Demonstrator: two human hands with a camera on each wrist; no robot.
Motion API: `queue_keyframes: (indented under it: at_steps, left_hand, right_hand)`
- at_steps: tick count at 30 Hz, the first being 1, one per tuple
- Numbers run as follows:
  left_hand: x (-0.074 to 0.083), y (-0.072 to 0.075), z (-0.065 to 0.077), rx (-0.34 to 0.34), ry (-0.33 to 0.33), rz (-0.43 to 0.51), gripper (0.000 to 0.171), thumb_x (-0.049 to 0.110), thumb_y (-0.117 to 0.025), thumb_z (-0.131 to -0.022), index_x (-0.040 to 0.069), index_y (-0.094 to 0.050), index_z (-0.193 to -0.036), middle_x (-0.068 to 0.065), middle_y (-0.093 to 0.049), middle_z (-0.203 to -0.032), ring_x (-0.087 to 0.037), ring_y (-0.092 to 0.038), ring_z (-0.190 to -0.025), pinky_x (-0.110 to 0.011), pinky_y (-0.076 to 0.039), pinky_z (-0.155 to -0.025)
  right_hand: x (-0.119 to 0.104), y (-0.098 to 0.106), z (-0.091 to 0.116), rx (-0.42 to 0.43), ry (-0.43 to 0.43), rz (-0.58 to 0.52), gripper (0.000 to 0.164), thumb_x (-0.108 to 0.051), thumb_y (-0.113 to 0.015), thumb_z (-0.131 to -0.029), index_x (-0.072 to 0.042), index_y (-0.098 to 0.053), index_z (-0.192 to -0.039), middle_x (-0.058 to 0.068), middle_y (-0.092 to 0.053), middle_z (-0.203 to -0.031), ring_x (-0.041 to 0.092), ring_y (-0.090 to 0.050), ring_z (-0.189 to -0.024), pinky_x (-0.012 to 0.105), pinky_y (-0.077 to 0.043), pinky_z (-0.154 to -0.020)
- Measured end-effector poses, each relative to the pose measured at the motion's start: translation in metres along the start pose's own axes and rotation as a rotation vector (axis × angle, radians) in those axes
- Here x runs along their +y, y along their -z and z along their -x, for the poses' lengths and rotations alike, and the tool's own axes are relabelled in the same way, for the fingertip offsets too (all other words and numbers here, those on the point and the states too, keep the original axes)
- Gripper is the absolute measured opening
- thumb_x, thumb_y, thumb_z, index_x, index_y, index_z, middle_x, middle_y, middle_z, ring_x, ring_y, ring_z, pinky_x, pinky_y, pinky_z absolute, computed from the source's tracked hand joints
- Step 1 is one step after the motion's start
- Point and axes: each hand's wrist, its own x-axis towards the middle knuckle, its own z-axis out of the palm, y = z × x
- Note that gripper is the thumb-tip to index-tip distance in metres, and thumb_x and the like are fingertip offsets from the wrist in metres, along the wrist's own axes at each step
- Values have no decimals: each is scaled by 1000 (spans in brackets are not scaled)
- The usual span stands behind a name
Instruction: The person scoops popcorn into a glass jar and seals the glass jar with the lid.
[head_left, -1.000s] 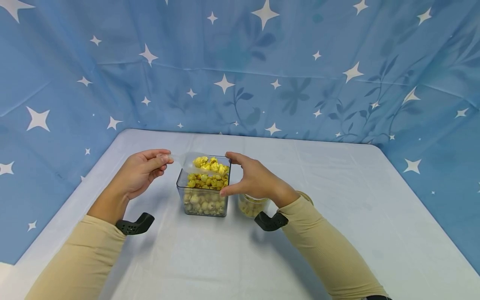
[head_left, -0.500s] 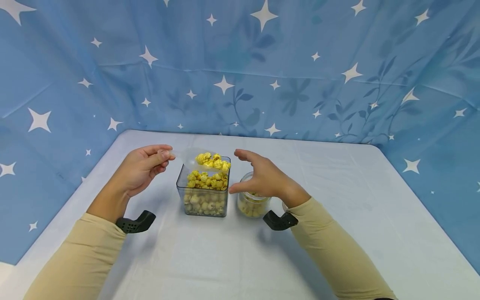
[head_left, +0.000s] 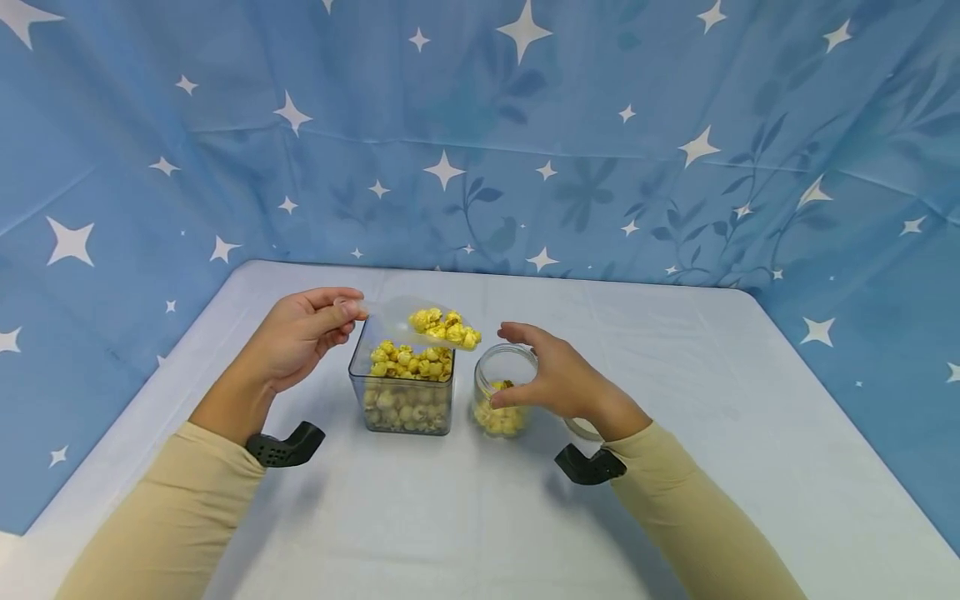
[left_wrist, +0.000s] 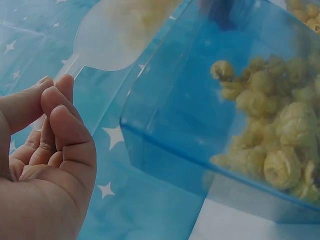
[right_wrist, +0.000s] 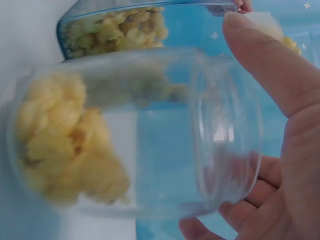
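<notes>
My left hand [head_left: 303, 335] pinches the thin handle of a translucent scoop [head_left: 393, 315] between thumb and fingertips. Yellow popcorn [head_left: 448, 327] lies on the scoop, whose tip hangs over the gap between a clear box and a glass jar. The box [head_left: 363, 354], grey-tinted and open at the top, holds plenty of popcorn. Beside it on the right stands the lidless jar [head_left: 491, 367], upright, with some popcorn at its bottom. Around the jar's mouth my right hand [head_left: 558, 377] is spread, thumb in front and fingers behind; in the right wrist view the thumb [right_wrist: 267, 62] stands off the glass.
A round lid [head_left: 581, 429] lies right of the jar, partly hidden under my right wrist. White cloth covers the table [head_left: 420, 517]. A blue curtain [head_left: 480, 125] with white stars rises behind its far edge.
My right hand has left the box's right side and moved right to the jar. My left hand has carried the loaded scoop rightward, from over the box to past its right rim.
</notes>
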Motion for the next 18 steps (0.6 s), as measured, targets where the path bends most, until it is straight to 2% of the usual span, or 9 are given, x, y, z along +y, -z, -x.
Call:
queue_keyframes:
  at_steps: [9,18]
  left_hand:
    - [-4,-12,-7,-21,32,-76,38,14,-53,-106,-10,-47,-135,1,-64,-102,-11,-54,-87,-21,-49,-80]
    - [-6,-22,-12,-39,36,-118,39,11,-51,-106,-13,-46,-136,5,-67,-100,-13,-53,-86,-23,-49,-78]
  right_hand:
    - [12,-7,8,20,-57,-84,100,-37,-90,-74,-6,-37,-153,8,-50,-146,28,-50,-126,49,-46,-98]
    - [17,-11,10,38,-73,-131,100,-40,-89,-76,-8,-36,-154,6,-47,-149,29,-41,-136,56,-38,-105]
